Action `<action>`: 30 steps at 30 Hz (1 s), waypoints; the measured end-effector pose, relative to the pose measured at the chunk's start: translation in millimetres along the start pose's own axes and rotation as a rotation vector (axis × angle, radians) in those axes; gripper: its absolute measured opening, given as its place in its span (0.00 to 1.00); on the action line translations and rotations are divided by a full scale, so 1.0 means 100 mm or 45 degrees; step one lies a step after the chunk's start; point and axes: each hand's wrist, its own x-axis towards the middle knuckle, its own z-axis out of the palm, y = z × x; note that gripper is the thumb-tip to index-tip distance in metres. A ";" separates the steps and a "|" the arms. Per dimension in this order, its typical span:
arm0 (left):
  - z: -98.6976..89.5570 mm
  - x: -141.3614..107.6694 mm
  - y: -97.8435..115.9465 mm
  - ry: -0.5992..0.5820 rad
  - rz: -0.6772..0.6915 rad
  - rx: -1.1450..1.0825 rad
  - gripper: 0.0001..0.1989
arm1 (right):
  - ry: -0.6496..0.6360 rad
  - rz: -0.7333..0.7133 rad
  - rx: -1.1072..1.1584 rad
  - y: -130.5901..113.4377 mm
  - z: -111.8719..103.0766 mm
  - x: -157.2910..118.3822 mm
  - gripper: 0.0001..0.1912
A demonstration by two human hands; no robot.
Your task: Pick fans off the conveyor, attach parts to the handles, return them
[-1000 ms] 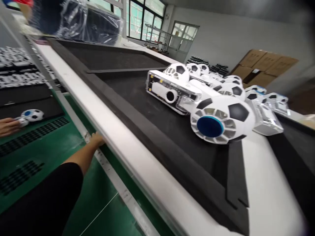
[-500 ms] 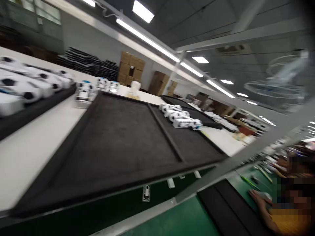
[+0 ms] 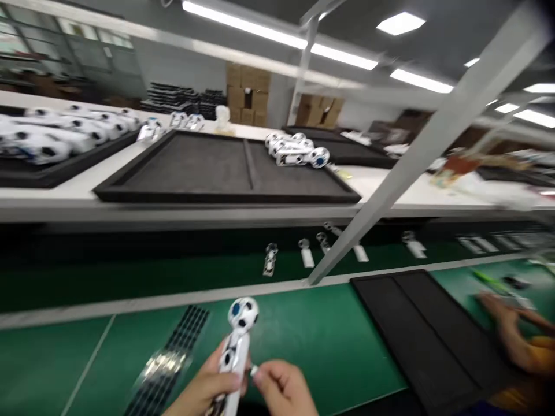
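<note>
A white device with a football-patterned round head (image 3: 243, 315) stands nearly upright in my left hand (image 3: 208, 381), whose fingers wrap round its white body. Close by on the right, my right hand (image 3: 284, 384) pinches a small white piece (image 3: 254, 370) by the device's side; its exact kind is too small to tell. Left of my hands, a shiny clear sheet with rows of dark squares (image 3: 169, 358) lies on the green work surface (image 3: 312, 341).
A black divided tray (image 3: 433, 335) lies to the right, with a co-worker's arm (image 3: 514, 329) beyond it. A slanting grey post (image 3: 403, 156) rises before me. On the white shelf (image 3: 78, 199) sit black trays (image 3: 195, 167) and several football-headed devices (image 3: 290, 150). More parts (image 3: 270, 260) lie on the green belt below.
My view has levelled and swung downward. Both my hands and the device have come into view, along with the sheet of dark squares.
</note>
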 end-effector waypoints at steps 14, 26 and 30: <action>0.56 -0.40 -0.41 -0.111 0.315 0.401 0.35 | -0.319 -0.128 -0.054 0.11 -0.47 -0.43 0.20; 0.68 -0.57 -0.47 0.071 0.362 0.867 0.27 | -0.518 -0.087 -0.032 0.30 -0.44 -0.47 0.20; 0.66 -0.53 -0.60 0.086 0.340 0.778 0.27 | -0.494 -0.041 -0.018 0.36 -0.44 -0.46 0.23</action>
